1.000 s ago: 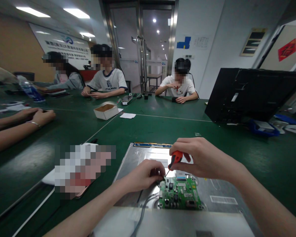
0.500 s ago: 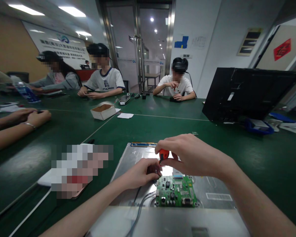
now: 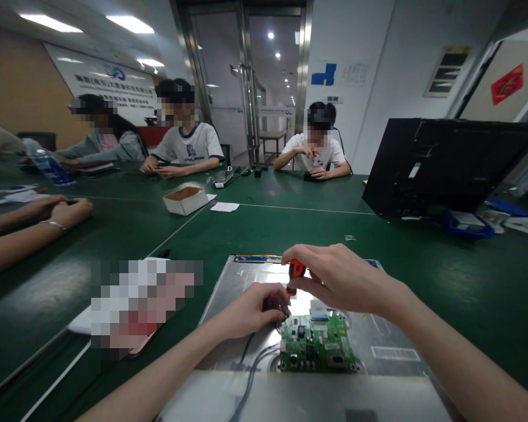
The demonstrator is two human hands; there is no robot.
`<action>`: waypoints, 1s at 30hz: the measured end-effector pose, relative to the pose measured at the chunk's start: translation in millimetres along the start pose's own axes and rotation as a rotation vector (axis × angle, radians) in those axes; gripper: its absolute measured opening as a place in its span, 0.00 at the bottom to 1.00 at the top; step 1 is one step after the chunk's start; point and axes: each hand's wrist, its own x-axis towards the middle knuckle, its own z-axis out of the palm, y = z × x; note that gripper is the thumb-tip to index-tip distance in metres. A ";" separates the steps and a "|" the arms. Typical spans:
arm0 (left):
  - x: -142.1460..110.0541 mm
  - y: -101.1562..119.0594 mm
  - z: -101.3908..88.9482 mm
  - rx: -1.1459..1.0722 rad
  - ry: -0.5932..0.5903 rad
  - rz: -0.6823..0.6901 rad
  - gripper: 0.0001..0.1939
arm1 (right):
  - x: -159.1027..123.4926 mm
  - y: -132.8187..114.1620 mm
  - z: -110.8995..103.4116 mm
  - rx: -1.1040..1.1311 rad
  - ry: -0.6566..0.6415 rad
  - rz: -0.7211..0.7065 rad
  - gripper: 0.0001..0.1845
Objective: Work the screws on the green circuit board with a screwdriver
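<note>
My right hand (image 3: 334, 275) is closed around the red and black handle of a screwdriver (image 3: 296, 271), held upright over the upper left corner of a green circuit board (image 3: 319, 346). Curled just left of that corner is my left hand (image 3: 264, 308), its fingertips pinched together; whatever they grip is hidden. The screwdriver's lower end disappears behind the fingers. The board sits on the silver metal back of a flat display panel (image 3: 391, 334), with grey cables (image 3: 251, 372) running from its left side.
Left of the panel lies a pink phone-like item (image 3: 152, 328), partly blurred, with a white cable. A small open box (image 3: 185, 199) stands further off. A black monitor (image 3: 449, 167) is at the right. Other people sit around the green table (image 3: 264, 225), one person's hands (image 3: 66, 211) at the left.
My right hand has turned slightly and the screwdriver handle stands more upright, showing more of itself. My left hand keeps its place at the board's corner. The camera view has shifted a little.
</note>
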 end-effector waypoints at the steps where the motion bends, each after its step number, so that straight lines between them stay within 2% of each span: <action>1: 0.0 0.8 -0.1 -0.003 -0.002 -0.004 0.08 | 0.6 0.1 0.3 0.003 -0.006 0.006 0.11; 11: -0.8 0.1 -0.1 -0.031 -0.022 0.027 0.08 | 2.6 -1.4 -0.3 0.013 -0.051 0.059 0.11; 23: -0.6 -0.7 -0.5 0.012 -0.011 0.043 0.08 | 0.5 -5.2 2.3 -0.023 -0.042 -0.001 0.10; 30: 0.5 -3.0 -1.7 -0.035 -0.027 0.039 0.08 | 1.1 -4.3 1.7 0.000 -0.066 0.008 0.15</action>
